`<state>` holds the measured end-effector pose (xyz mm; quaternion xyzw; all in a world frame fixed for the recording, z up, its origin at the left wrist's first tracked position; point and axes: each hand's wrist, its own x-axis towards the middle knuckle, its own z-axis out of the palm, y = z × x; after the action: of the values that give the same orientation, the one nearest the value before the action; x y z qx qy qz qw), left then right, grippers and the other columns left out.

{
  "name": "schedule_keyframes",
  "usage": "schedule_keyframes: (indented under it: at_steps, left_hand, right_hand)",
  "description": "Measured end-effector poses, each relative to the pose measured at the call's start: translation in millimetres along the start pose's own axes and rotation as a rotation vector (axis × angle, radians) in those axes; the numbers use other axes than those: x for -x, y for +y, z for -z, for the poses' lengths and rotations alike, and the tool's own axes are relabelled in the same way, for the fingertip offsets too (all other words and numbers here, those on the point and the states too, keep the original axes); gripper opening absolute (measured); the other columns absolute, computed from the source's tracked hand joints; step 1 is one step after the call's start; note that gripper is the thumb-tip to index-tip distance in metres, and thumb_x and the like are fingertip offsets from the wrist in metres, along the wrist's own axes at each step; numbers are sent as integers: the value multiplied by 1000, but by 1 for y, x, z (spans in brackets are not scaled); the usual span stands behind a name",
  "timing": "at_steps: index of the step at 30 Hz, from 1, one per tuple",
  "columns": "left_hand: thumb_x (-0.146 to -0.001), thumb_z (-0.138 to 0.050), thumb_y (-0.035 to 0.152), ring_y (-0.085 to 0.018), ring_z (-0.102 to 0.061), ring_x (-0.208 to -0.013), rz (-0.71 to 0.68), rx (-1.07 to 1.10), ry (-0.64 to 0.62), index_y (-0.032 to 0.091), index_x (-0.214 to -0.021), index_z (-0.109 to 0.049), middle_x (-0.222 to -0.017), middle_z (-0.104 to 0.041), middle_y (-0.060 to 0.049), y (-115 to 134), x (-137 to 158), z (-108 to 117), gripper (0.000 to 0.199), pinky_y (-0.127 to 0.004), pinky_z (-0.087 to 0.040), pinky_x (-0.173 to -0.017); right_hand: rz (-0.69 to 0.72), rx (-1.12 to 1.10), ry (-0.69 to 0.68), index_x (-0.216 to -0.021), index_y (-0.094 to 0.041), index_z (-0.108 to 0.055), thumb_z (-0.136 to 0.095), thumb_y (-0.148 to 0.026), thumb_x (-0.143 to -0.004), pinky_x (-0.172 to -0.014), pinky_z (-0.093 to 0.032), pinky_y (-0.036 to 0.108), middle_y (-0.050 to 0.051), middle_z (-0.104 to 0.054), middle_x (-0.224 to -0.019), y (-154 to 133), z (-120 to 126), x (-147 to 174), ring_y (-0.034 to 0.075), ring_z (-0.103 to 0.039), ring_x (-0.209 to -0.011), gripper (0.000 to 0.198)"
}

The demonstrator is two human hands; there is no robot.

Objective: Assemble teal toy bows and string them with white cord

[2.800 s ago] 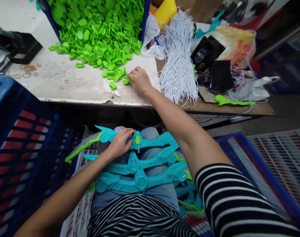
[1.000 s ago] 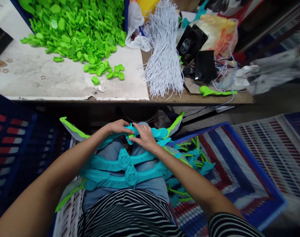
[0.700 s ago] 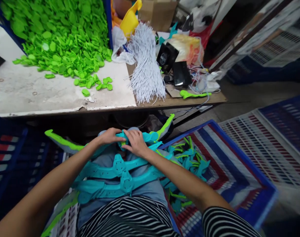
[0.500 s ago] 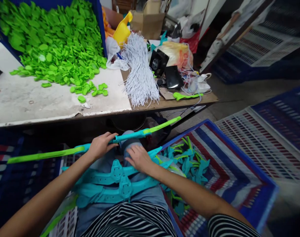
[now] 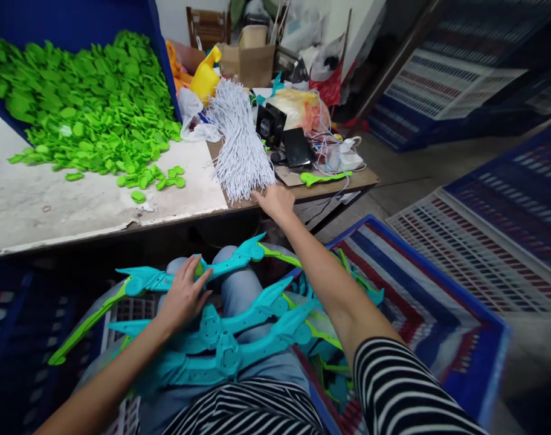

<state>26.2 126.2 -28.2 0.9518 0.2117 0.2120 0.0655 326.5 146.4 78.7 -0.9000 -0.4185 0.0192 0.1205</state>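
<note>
A turquoise toy bow (image 5: 232,258) with curved lime-green limbs lies across the knees, its studded face turned up. My left hand (image 5: 185,293) is at its middle, fingers over the grip beside a small green round piece (image 5: 199,267). My right hand (image 5: 276,203) reaches to the table edge, thumb and forefinger pinched at the lower ends of a bundle of white cords (image 5: 241,145). How many cords are between the fingertips is too small to tell. Two more turquoise bows (image 5: 230,350) rest on the lap, nearer my body.
A blue bin (image 5: 164,54) tipped on its side spills green pieces (image 5: 98,115) over the white tabletop (image 5: 180,205). Beyond the cords lie a black fan (image 5: 270,124), wires and a green limb (image 5: 325,177). A blue crate (image 5: 479,362) with striped lining and bows stands at right.
My right hand has left the lap and moved forward to the cords. The bow under my left hand has turned from edge-on to face-up. The view has shifted slightly.
</note>
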Motion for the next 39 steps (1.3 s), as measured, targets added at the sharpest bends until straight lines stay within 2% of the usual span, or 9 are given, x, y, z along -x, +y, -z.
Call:
schedule_keyframes:
  at_steps: [3, 7, 11, 13, 15, 17, 21, 23, 39]
  left_hand:
    - [-89, -48, 24, -32, -50, -115, -6, 98, 14, 14, -108, -62, -123, -53, -19, 16, -15, 5, 25, -49, -45, -94]
    - [-90, -46, 30, -25, -60, -97, 36, 407, -270, 17, -109, -63, -106, -64, -13, 40, -31, 1, 29, -38, -50, -84]
    - [-87, -50, 30, -22, -62, -97, 115, 793, -584, 17, -109, -65, -106, -67, -10, 59, -41, -8, 29, -32, -48, -87]
    - [-86, -50, 28, -22, -62, -97, 163, 913, -669, 16, -105, -67, -106, -68, -9, 63, -49, -14, 28, -31, -47, -88]
    - [-85, -51, 26, -22, -62, -97, 242, 978, -705, 15, -102, -69, -104, -69, -9, 65, -63, -23, 27, -32, -46, -90]
    - [-82, -55, 25, -24, -62, -100, 368, 1031, -709, 16, -97, -71, -104, -69, -8, 71, -80, -38, 23, -34, -44, -94]
    - [-78, -62, 16, -22, -64, -95, 825, 1374, -774, 14, -92, -70, -94, -71, -8, 95, -113, -78, 16, -36, -47, -93]
    - [-80, -61, 14, -20, -67, -82, 941, 1504, -843, 12, -92, -69, -82, -71, -8, 109, -123, -96, 14, -35, -51, -85]
    - [-81, -67, 18, -16, -66, -63, 903, 1635, -1064, 8, -94, -69, -77, -71, -10, 128, -140, -138, 17, -30, -54, -68]
  right_hand:
    - [-4, 4, -2, -101, -8, -68, -57, -31, -82, -84, -46, 36, 21, -67, -105, 1, -7, -25, 29, -62, -101, 32]
    - [113, -261, -98, -70, -12, -69, -63, -30, -76, -64, -46, 26, 9, -66, -66, 30, -8, -13, 19, -63, -69, 20]
    - [338, -787, -742, -60, -14, -63, -67, -49, -69, -45, -36, 20, -4, -52, -46, 88, 3, 70, 7, -44, -44, 36]
    - [354, -923, -1114, -62, -14, -64, -71, -52, -64, -45, -36, 20, -2, -56, -51, 115, 12, 126, 7, -46, -45, 40]
    - [326, -1028, -1302, -61, -13, -64, -73, -54, -62, -50, -41, 22, 0, -60, -55, 137, 19, 171, 9, -52, -50, 42]
    - [175, -1135, -1138, -63, -14, -63, -75, -52, -61, -49, -42, 22, 0, -60, -56, 151, 20, 196, 9, -52, -49, 40]
    - [-177, -1100, -311, -67, -17, -60, -73, -45, -64, -44, -37, 20, -3, -57, -53, 169, -4, 187, 7, -46, -45, 31]
    - [-210, -1029, -88, -66, -17, -60, -70, -42, -64, -48, -39, 22, -2, -56, -54, 176, -21, 174, 9, -47, -48, 27]
    - [-156, -901, 47, -72, -18, -59, -58, -37, -75, -55, -43, 25, -1, -58, -62, 192, -58, 178, 11, -51, -55, 19]
